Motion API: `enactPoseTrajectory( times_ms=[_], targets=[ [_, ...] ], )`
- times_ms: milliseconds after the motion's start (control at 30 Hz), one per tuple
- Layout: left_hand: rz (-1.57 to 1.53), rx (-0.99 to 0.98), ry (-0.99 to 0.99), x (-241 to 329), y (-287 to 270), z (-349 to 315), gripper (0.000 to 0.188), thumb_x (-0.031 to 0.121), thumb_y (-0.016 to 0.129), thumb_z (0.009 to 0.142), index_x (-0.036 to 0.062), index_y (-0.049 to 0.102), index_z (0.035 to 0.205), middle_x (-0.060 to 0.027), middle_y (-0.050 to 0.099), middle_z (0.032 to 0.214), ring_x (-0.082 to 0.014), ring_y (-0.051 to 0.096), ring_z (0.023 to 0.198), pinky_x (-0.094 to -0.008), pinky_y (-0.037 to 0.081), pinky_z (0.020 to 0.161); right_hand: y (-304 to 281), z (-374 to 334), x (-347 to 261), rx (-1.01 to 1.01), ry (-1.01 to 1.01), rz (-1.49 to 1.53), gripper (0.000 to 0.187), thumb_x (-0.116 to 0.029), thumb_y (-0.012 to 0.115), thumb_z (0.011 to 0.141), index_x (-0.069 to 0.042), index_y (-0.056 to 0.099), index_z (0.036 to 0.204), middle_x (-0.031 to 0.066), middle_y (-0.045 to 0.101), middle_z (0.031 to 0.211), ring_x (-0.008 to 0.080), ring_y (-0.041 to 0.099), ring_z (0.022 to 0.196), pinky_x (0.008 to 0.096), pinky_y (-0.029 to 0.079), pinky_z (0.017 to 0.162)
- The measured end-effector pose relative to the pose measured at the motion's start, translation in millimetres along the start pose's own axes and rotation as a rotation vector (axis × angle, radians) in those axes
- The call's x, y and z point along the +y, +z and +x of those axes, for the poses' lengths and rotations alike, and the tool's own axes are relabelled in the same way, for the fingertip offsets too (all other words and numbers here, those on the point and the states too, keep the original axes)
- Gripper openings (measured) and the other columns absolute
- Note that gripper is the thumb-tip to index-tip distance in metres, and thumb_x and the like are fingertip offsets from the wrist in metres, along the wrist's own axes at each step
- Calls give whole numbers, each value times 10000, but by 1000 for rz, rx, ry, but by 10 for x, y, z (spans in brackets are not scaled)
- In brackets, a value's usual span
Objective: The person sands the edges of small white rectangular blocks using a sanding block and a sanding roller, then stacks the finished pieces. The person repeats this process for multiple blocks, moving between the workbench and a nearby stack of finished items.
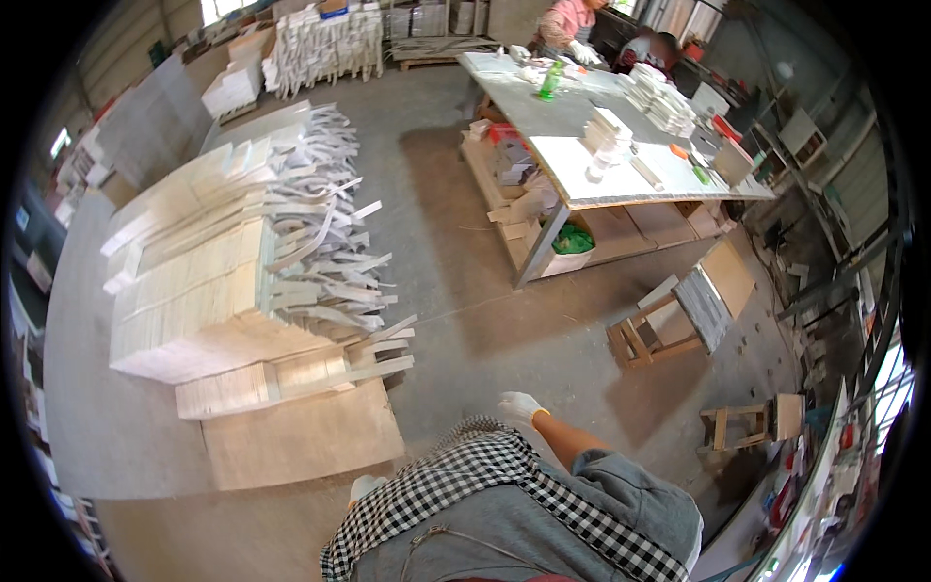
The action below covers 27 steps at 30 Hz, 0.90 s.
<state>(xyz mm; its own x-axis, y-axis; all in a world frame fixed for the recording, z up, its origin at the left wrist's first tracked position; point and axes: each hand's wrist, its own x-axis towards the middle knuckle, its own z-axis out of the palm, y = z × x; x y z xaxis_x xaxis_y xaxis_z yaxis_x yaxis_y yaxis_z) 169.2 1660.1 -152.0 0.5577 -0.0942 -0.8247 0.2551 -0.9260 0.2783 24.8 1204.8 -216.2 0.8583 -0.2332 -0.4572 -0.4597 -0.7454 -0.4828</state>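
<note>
My right hand (522,407), in a white glove with a yellowish cuff, is held out in front of my checked apron over the grey floor. Its fingers look loose, with nothing visible in them. Only a small part of my left hand (366,488) shows, also white-gloved, at the apron's left edge; its fingers are hidden. Nearest to it is a thin wooden board (310,441) under the front of a stack. On that stack, pale wooden panels (189,296) lie in bundles, with many whitish strips (335,247) sticking out to the right.
A long worktable (582,116) at the far right bears white stacks (659,100) and a green bottle (550,80). A person (567,27) in white gloves is at its far end. A wooden chair (679,315) and a stool (752,424) stand on the right.
</note>
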Motion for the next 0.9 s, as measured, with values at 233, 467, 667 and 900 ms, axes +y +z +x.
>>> enactPoseTrajectory(
  times_ms=[233,467,667,900],
  targets=[
    [71,43,317,1397,229,849,662,472,704,824,-68,654,1206,-277,656,1212,-377,629,1161,-410,487,1002,-367,-410,885,93,205,200,429,-331,468,922,-50,652,1189,181,639,1266,370,584,1185,455,465,1010],
    [270,-112,691,4081,1050,777,621,496,674,860,-40,672,1174,-250,678,1175,-381,638,1126,-422,491,976,-783,-1430,2801,39,575,141,418,-375,508,918,-95,690,1170,147,640,1286,366,585,1192,450,476,1000],
    [8,-327,898,5877,1896,593,548,426,625,927,-18,632,1248,-219,669,1218,-345,629,1149,-401,481,971,-1502,-1476,3655,322,582,331,408,-229,624,906,-65,636,1279,142,671,1238,308,667,1053,389,543,877],
    [-270,-656,857,7531,2095,226,314,273,617,989,25,614,1182,26,595,917,-58,514,768,-207,429,658,-3247,-740,3041,663,442,1299,457,-228,656,952,12,573,1332,84,681,1112,146,656,886,281,532,724]
  ],
)
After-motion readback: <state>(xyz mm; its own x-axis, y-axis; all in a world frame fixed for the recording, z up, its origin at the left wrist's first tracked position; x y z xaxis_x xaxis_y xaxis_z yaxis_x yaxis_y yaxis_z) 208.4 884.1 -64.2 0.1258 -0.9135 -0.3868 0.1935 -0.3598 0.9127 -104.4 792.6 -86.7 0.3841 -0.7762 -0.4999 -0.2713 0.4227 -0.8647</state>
